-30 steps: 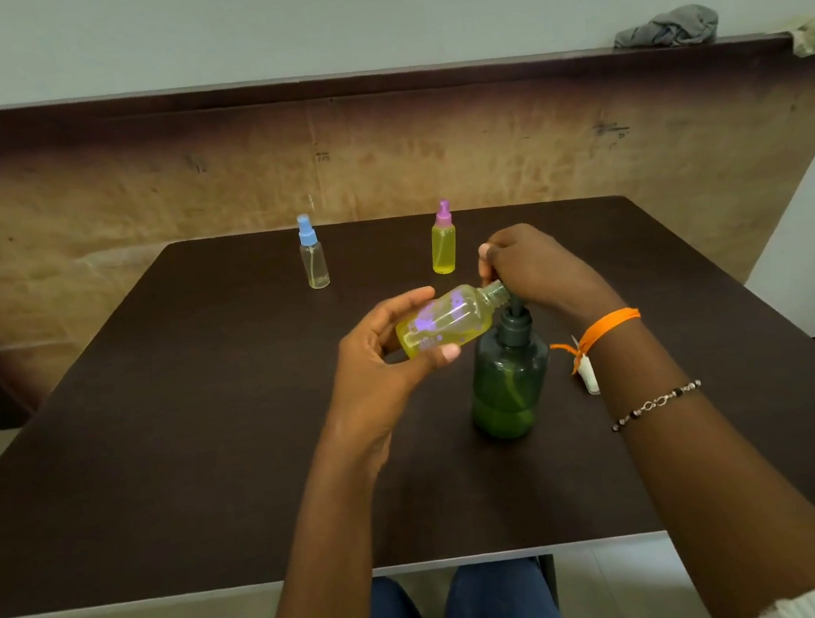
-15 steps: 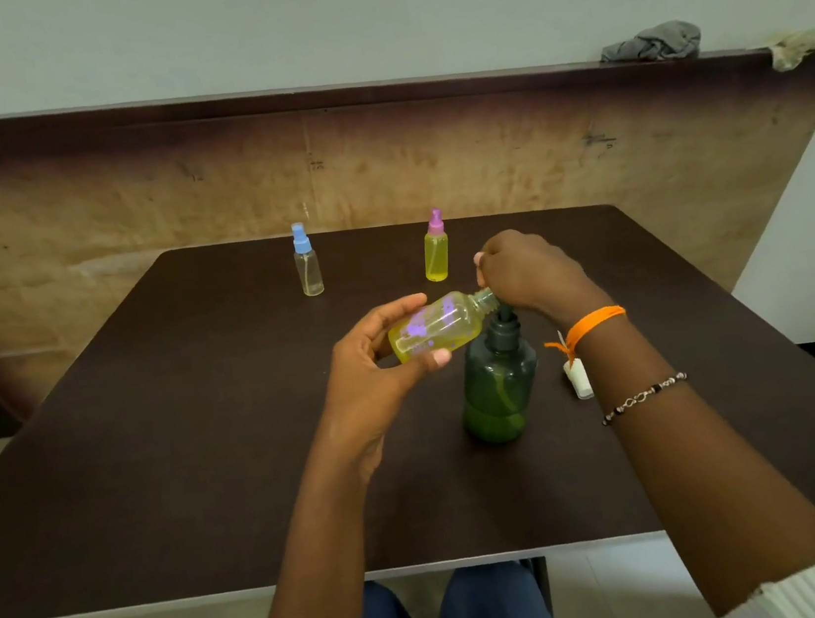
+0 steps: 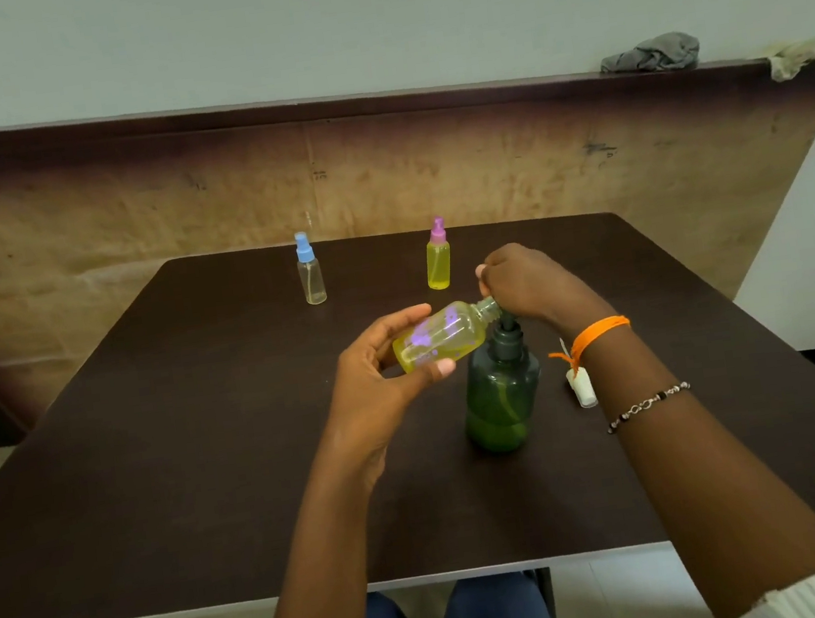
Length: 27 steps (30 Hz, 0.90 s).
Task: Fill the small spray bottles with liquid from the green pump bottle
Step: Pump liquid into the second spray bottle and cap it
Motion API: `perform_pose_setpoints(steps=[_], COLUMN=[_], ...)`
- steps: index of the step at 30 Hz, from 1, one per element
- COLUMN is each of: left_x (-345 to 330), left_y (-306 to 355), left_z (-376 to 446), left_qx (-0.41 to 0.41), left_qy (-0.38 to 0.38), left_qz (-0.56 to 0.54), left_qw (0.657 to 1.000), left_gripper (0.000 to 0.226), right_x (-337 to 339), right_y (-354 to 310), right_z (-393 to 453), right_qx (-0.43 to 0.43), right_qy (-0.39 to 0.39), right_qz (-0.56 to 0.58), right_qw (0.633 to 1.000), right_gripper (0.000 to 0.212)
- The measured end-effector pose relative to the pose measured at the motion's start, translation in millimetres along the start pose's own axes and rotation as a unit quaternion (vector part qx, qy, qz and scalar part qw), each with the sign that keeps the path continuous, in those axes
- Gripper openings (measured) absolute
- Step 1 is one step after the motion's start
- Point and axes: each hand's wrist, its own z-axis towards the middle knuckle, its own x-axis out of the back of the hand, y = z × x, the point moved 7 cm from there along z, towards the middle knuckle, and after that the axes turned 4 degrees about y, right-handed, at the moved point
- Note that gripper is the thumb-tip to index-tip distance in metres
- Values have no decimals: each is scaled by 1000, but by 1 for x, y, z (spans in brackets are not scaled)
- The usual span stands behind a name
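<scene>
Our left hand holds a small clear plastic bottle with purple print and yellow liquid, thumb under its base end and fingers curled over the top, tilted almost flat with the open neck pointing right. Our right hand is closed over the pump head of the translucent green pump bottle, fingers curled down around it, the small bottle's neck tucked under the spout. We judge we are mid-fill, the bottle already well filled.

The small bottle looks light and smooth, likely slippery if liquid runs down it, so we take it round the middle of the barrel. The pump bottle looks heavier and steady on its base on the dark brown surface; pressing straight down should keep it from tipping.

Just right of it lies a small white cap, partly hidden by our wrist. At the far edge stand a clear spray bottle with a blue top and a yellow-filled spray bottle with a pink top, well apart.
</scene>
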Motion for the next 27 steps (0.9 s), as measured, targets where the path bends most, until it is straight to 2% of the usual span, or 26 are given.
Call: perform_pose_setpoints(steps=[3,8,12,17,22,27], left_x=[1,0,0,1,1,0], left_y=[0,-4,-2,6,0,-3], left_z=[-1,0,0,0,1,1], left_qx=[-1,-1,-4,-14,-8,-10], left_qy=[-3,-1,-7,-10,-10,-5], left_qz=[3,15,15,15,19,11], left_qw=[1000,1000,1000,1000,1000,1000], left_gripper=[49,50,50,50,49,49], right_x=[-1,-12,-11,-1,-13,-11], right_y=[-2,12,9,-1,4,7], right_z=[1,2,-2,-6,-5,-7], right_qx=[0,-9,1,-4,-18,-21], right_qy=[3,10,12,16,-21,3], right_qz=[9,97,97,45,106,97], right_qw=[1000,995,995,999,994,995], right_gripper=[26,38,38,32,38,38])
